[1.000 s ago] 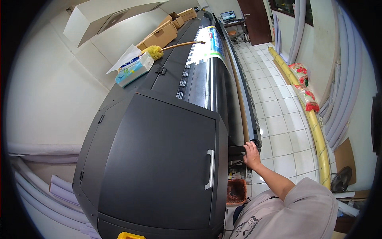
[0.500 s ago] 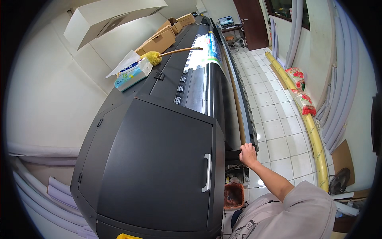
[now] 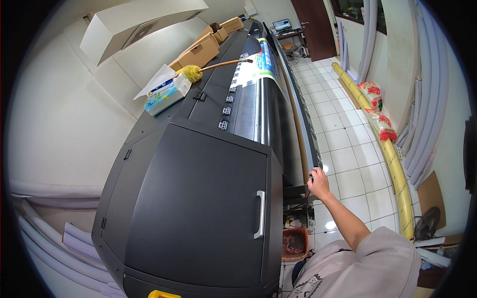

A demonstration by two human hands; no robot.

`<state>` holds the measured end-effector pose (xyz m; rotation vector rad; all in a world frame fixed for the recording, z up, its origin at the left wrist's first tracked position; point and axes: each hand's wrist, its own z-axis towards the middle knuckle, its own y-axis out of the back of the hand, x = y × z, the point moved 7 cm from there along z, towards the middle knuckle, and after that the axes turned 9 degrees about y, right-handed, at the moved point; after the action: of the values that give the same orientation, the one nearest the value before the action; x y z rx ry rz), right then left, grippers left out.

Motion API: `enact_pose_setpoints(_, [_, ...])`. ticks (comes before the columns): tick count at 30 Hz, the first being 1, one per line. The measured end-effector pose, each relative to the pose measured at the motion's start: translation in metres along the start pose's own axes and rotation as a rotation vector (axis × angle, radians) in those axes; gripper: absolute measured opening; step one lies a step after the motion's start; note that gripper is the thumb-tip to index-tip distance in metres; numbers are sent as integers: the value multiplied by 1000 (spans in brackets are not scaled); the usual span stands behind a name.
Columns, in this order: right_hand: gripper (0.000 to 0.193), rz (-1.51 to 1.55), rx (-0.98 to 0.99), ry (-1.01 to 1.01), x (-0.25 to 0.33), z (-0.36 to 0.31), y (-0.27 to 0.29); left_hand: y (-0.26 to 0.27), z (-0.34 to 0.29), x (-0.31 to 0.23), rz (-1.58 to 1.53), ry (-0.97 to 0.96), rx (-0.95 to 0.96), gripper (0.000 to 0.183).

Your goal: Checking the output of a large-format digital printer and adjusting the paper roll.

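A large dark grey wide-format printer [image 3: 198,198] fills the middle of the view. My right hand [image 3: 319,183] has its fingers wrapped round the near end of the long front rail [image 3: 303,116], which runs along the printer's open side. What the fingertips press on is partly hidden. A colourful printed sheet [image 3: 267,59] lies over the far part of the printer bed, with a dark carriage [image 3: 251,46] above its left side. My left hand is not in view.
On the printer top lie a tissue pack [image 3: 166,98], a yellow duster [image 3: 191,73] with a long handle, and cardboard boxes [image 3: 196,52]. An orange bin [image 3: 295,244] stands below my arm. A long yellow roll [image 3: 395,171] and red-and-white bags [image 3: 381,124] lie along the right wall.
My right hand has moved slightly away from me and to the right, with the rail's near end shifted outward. A dark carriage has appeared over the sheet's far left part.
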<state>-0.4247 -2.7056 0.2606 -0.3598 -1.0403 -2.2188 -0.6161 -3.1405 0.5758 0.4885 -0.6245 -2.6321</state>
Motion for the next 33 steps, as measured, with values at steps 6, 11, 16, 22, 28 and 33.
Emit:
enact_pose_setpoints(6, [13, 50, 125, -72, -20, 3, -11, -5, -6, 2, 40, -104, 30, 17])
enact_pose_setpoints(11, [10, 88, 8, -29, -16, -4, -5, -3, 1, -2, -15, -36, 5, 17])
enact_pose_setpoints(16, [14, 102, -14, -50, -17, -11, -6, -2, 1, -1, -37, -26, -12, 17])
enact_pose_setpoints(22, [22, 172, 33, -192, -32, -5, -13, -3, -2, 5, -38, 28, -10, 15])
enact_pose_setpoints(28, [31, 99, -183, -229, -55, -15, -17, -3, -4, 5, -72, 9, -22, 16])
enact_pose_setpoints(33, [42, 330, 54, -476, -76, -16, -35, -3, -1, 5, -46, 3, -8, 15])
